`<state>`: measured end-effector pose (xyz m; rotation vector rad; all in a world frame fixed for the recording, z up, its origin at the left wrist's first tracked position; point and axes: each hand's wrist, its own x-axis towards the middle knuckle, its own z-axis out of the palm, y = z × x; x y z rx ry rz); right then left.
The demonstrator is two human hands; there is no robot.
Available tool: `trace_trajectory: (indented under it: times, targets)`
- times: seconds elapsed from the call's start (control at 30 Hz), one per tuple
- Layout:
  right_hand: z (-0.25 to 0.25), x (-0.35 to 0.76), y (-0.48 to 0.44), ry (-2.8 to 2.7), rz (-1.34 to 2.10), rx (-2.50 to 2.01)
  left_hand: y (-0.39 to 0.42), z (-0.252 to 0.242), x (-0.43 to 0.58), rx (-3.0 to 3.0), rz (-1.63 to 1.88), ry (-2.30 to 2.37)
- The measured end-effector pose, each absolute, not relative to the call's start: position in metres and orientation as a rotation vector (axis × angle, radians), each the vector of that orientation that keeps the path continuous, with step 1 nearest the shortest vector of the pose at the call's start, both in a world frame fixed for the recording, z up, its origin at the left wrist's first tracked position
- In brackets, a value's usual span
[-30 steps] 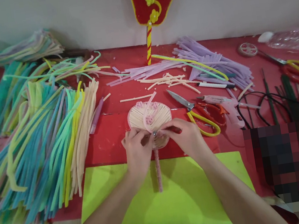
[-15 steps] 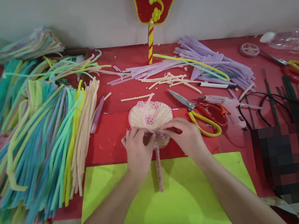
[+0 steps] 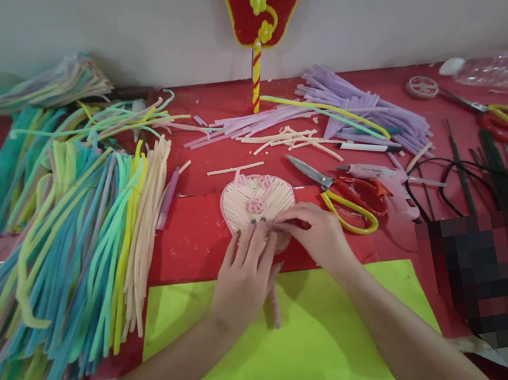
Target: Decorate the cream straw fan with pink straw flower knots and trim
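Evidently, L hand [image 3: 240, 274] is lying loose, fingers spread on lower part of pink fan [image 3: 272, 198], prob. keeping it steady, gripping nothing. R hand [image 3: 319, 233] is pinching close by, tips together, can't tell on what. Fan is sitting under both, over red table [image 3: 181, 246], its handle [image 3: 276, 315] reaching over green mat [image 3: 330, 338]. Nearest scissors [image 3: 326, 182] & glue gun [image 3: 393, 186] are lying just right, prob. for quick reach; stems [image 3: 83, 242] are filling the left. Table's backing onto pale wall [image 3: 137, 35].

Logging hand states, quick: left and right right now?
Left hand: open, fingers laid over the lower part of the pink-edged fan.
Right hand: closed in a pinch at the fan; what's pinched can't be told.
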<state>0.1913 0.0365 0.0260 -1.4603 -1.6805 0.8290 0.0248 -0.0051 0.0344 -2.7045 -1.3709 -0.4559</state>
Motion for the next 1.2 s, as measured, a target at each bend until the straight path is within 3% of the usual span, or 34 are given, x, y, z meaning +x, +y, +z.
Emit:
trace_trajectory:
  times: [1.2]
  targets:
    - [0.018, 0.2, 0.042, -1.748, 0.836, -1.361, 0.033, 0.029, 0.015, -2.908, -0.588, -1.525]
